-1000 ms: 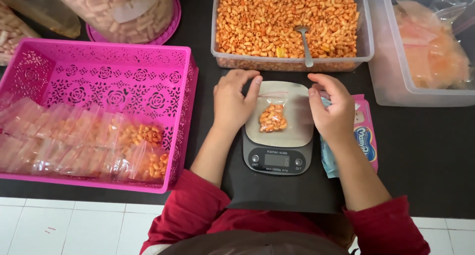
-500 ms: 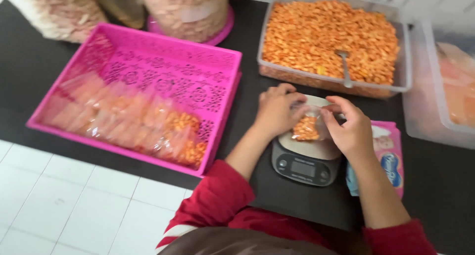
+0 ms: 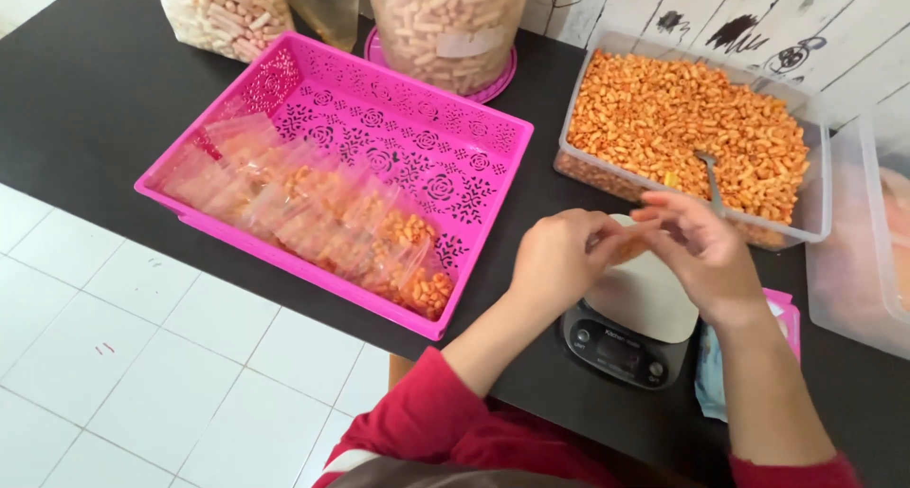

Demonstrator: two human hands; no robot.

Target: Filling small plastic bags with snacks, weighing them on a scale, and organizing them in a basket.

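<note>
Both hands are raised just above a small kitchen scale with a pale platform. My left hand and my right hand together pinch a small clear bag of orange snacks, mostly hidden between the fingers. Behind them stands a clear tub of orange snacks with a metal spoon stuck in it. At the left, a pink perforated basket holds a row of several filled small bags.
Large clear containers of pale snack sticks stand at the back of the black table. Another clear tub is at the right edge. A pink and blue packet lies beside the scale. White floor tiles show below.
The small bag has been lifted off the scale platform and is held in both hands. The view has swung left and down, showing more of the basket and floor.
</note>
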